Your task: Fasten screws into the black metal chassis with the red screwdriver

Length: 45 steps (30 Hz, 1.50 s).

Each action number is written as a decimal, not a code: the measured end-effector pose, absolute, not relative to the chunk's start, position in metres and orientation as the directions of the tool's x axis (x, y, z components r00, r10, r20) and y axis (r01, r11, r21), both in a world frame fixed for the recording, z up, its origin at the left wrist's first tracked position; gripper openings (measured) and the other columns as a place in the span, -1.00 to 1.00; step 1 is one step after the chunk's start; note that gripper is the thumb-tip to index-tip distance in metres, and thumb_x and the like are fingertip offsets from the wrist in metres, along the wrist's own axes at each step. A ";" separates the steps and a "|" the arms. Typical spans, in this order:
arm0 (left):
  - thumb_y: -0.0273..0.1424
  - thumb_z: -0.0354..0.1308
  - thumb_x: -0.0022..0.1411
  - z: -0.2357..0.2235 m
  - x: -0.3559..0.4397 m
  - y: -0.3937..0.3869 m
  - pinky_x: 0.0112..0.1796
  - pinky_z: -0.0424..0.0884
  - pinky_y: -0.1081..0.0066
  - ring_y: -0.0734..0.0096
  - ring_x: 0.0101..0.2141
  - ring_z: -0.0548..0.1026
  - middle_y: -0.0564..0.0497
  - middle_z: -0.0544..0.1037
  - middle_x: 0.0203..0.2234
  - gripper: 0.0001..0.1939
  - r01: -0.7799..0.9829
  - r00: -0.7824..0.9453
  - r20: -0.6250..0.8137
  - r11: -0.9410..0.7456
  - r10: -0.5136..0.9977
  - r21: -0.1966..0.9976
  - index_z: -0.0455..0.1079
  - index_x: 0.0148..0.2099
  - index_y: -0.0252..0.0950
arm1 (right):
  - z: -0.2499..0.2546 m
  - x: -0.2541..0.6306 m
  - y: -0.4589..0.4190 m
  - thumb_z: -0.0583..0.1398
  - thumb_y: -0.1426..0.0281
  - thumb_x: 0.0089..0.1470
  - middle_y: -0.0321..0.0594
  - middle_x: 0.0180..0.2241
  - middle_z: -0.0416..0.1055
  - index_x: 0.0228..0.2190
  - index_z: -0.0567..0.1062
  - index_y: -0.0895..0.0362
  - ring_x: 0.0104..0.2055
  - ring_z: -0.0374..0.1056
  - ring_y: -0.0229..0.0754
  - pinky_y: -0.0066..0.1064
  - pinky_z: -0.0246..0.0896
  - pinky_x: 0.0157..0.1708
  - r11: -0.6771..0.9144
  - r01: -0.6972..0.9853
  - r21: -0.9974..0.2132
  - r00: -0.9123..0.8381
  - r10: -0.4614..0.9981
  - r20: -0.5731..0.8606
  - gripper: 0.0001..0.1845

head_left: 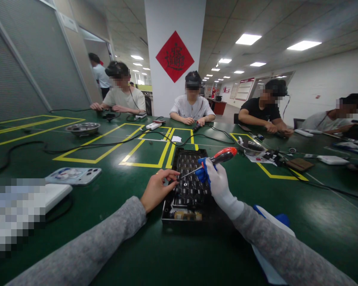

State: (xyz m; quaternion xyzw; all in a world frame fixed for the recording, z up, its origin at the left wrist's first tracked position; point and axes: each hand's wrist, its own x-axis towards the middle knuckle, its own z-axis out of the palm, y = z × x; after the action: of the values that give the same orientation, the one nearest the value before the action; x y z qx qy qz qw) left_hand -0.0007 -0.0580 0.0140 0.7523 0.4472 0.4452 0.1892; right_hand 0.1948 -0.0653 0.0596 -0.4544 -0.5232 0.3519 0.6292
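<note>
A long black casing (188, 214) lies open on the green table in front of me, with rows of dark rounded shapes inside and a brownish strip at its near end. My right hand (219, 182), in a white and blue glove, grips a screwdriver (224, 155) with a red and black handle. Its shaft slants down and left over the casing. My bare left hand (160, 187) rests at the casing's left side, thumb and fingers pinched together close to the screwdriver's tip. Whatever is between those fingertips is too small to make out. A small silvery spot (185, 184) shows on the casing's surface.
A white and blue glove (274, 246) lies beside my right forearm. On the left are a phone (74, 175) and a white box (58, 196). Metal bowls (82, 128) and black cables (107, 145) sit farther off. Several people are seated around the table.
</note>
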 end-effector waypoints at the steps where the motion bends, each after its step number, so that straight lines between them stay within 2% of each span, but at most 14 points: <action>1: -0.45 0.19 0.06 0.014 -0.001 -0.058 -0.26 0.32 0.37 0.38 -0.31 0.44 0.01 0.52 -0.37 -0.74 0.505 0.206 0.502 -0.531 0.840 0.681 0.43 -0.14 -0.24 | 0.059 0.195 -0.065 0.12 0.10 0.01 -0.36 -0.62 0.27 -0.46 0.44 0.19 -0.57 0.20 -0.33 -0.50 0.15 -0.55 0.343 0.049 -0.938 0.204 0.916 0.346 -0.62; 4: -0.45 0.19 0.07 0.014 -0.002 -0.057 -0.24 0.32 0.36 0.38 -0.30 0.43 0.02 0.52 -0.37 -0.73 0.505 0.222 0.501 -0.538 0.837 0.675 0.42 -0.12 -0.24 | 0.060 0.194 -0.068 0.11 0.09 0.03 -0.33 -0.54 0.34 -0.37 0.45 0.18 -0.56 0.22 -0.34 -0.50 0.17 -0.55 0.342 0.062 -0.938 0.158 0.924 0.347 -0.62; 8: -0.46 0.18 0.06 0.015 -0.002 -0.058 -0.23 0.32 0.34 0.36 -0.30 0.42 0.02 0.52 -0.38 -0.71 0.521 0.253 0.491 -0.545 0.834 0.658 0.43 -0.11 -0.22 | 0.063 0.191 -0.070 0.11 0.12 0.04 -0.27 -0.40 0.44 -0.13 0.37 0.12 -0.54 0.31 -0.31 -0.45 0.27 -0.52 0.297 -0.108 -0.949 -0.026 0.953 0.301 -0.57; 11: -0.46 0.18 0.06 0.016 -0.003 -0.058 -0.21 0.32 0.32 0.33 -0.28 0.42 0.01 0.52 -0.38 -0.72 0.514 0.268 0.480 -0.546 0.835 0.662 0.44 -0.12 -0.21 | 0.063 0.190 -0.069 0.12 0.16 0.05 -0.24 -0.34 0.46 -0.05 0.31 0.10 -0.46 0.36 -0.29 -0.42 0.31 -0.43 0.263 -0.189 -0.946 -0.117 0.951 0.287 -0.55; 16: -0.52 0.17 0.04 0.017 -0.004 -0.061 -0.17 0.31 0.28 0.31 -0.27 0.40 0.01 0.53 -0.39 -0.66 0.479 0.314 0.480 -0.573 0.819 0.665 0.43 -0.09 -0.21 | 0.063 0.189 -0.069 0.09 0.16 0.07 -0.21 -0.33 0.45 -0.07 0.31 0.12 -0.45 0.36 -0.27 -0.40 0.34 -0.42 0.334 -0.102 -0.937 -0.142 0.927 0.346 -0.57; 25: -0.54 0.13 0.04 0.020 -0.007 -0.072 -0.16 0.31 0.33 0.36 -0.27 0.41 0.01 0.47 -0.36 -0.66 0.407 0.370 0.461 -0.587 0.806 0.700 0.39 -0.08 -0.25 | 0.066 0.180 -0.088 0.06 0.15 0.10 -0.23 -0.39 0.43 -0.12 0.35 0.11 -0.40 0.36 -0.24 -0.37 0.32 -0.34 0.370 0.025 -0.929 0.025 0.928 0.371 -0.62; 31: -0.50 0.14 0.04 0.021 -0.011 -0.073 -0.13 0.31 0.29 0.35 -0.27 0.41 0.00 0.46 -0.35 -0.69 0.383 0.433 0.414 -0.579 0.801 0.720 0.41 -0.11 -0.27 | 0.063 0.179 -0.092 0.08 0.15 0.08 -0.21 -0.32 0.44 -0.16 0.37 0.10 -0.31 0.37 -0.22 -0.36 0.30 -0.26 0.368 0.067 -0.927 0.135 0.917 0.374 -0.64; 37: -0.46 0.10 0.10 0.025 -0.017 -0.076 -0.07 0.28 0.23 0.30 -0.20 0.41 -0.03 0.48 -0.27 -0.67 0.350 0.467 0.367 -0.549 0.805 0.759 0.37 -0.04 -0.24 | 0.060 0.177 -0.093 0.08 0.17 0.09 -0.29 -0.46 0.41 -0.23 0.40 0.11 -0.45 0.34 -0.27 -0.43 0.30 -0.37 0.389 0.063 -0.919 0.135 0.909 0.394 -0.70; 41: -0.42 0.02 0.18 0.026 -0.017 -0.081 -0.11 0.29 0.31 0.29 -0.18 0.41 -0.04 0.48 -0.25 -0.75 0.290 0.357 0.389 -0.496 0.850 0.818 0.38 -0.09 -0.27 | 0.058 0.176 -0.095 0.09 0.17 0.07 -0.28 -0.49 0.43 -0.24 0.41 0.11 -0.50 0.34 -0.27 -0.46 0.30 -0.48 0.362 0.002 -0.932 0.101 0.927 0.360 -0.69; 43: -0.36 -0.02 0.21 0.025 -0.017 -0.086 -0.21 0.32 0.37 0.33 -0.27 0.41 -0.02 0.48 -0.32 -0.79 0.289 0.258 0.403 -0.468 0.878 0.835 0.39 -0.19 -0.29 | 0.057 0.175 -0.096 0.10 0.15 0.06 -0.24 -0.45 0.45 -0.20 0.41 0.12 -0.48 0.36 -0.25 -0.46 0.30 -0.51 0.328 -0.039 -0.944 0.056 0.944 0.326 -0.65; 45: -0.32 -0.08 0.25 0.025 -0.017 -0.092 -0.30 0.30 0.41 0.37 -0.37 0.39 0.00 0.45 -0.43 -0.74 0.320 0.235 0.421 -0.479 0.876 0.817 0.40 -0.31 -0.31 | 0.057 0.175 -0.099 0.11 0.15 0.05 -0.21 -0.42 0.46 -0.20 0.42 0.12 -0.44 0.38 -0.23 -0.46 0.31 -0.52 0.316 -0.064 -0.947 0.023 0.949 0.315 -0.64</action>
State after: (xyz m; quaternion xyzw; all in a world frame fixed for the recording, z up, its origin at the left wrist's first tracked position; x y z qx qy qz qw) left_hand -0.0165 -0.0924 0.0255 0.7257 0.4122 0.4611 0.3012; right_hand 0.1749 -0.0986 0.0567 -0.3996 -0.5533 0.4268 0.5933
